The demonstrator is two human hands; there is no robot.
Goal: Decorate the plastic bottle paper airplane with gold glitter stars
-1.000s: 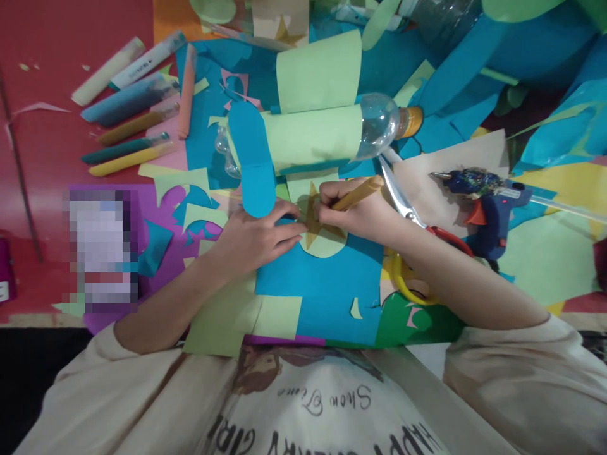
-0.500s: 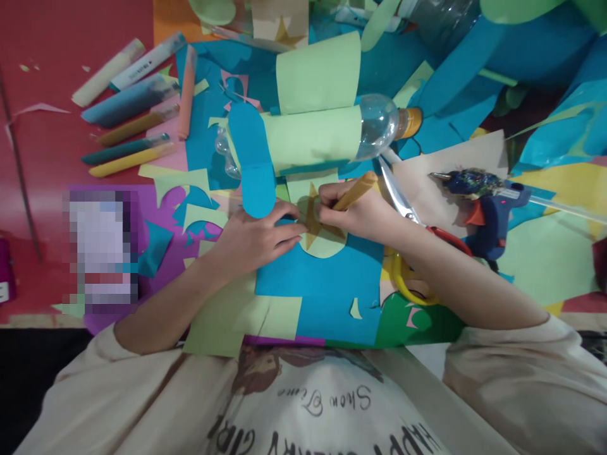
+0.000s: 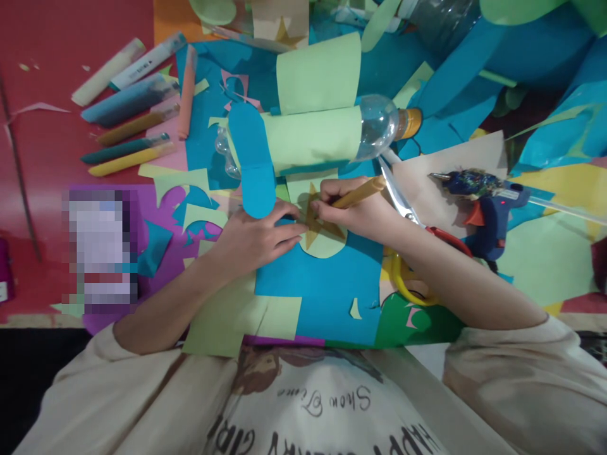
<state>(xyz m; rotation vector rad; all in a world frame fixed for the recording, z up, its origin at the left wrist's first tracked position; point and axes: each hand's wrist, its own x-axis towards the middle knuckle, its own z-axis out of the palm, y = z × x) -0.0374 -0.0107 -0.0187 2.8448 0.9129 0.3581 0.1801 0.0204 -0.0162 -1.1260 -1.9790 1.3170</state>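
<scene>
My right hand (image 3: 353, 212) is closed around a mustard-yellow marker (image 3: 360, 192), its tip down on a mustard star shape (image 3: 313, 224) on a pale green paper piece (image 3: 325, 243). My left hand (image 3: 253, 239) lies flat beside it with fingers stretched out, pressing the paper down on a blue sheet (image 3: 332, 281). Just above the hands lies a clear plastic bottle (image 3: 374, 126) wrapped in light green paper, with a blue paper fin (image 3: 252, 161) fixed at its left end.
Scissors with red and yellow handles (image 3: 412, 218) lie right of my right hand. A blue glue gun (image 3: 488, 202) sits further right. Several markers (image 3: 128, 114) lie at the upper left on the red table (image 3: 47, 139). Coloured paper scraps (image 3: 545, 82) cover the rest.
The marker's far end has tipped slightly lower and back to the right as my right hand shifts a little on the star. My left hand has stayed still.
</scene>
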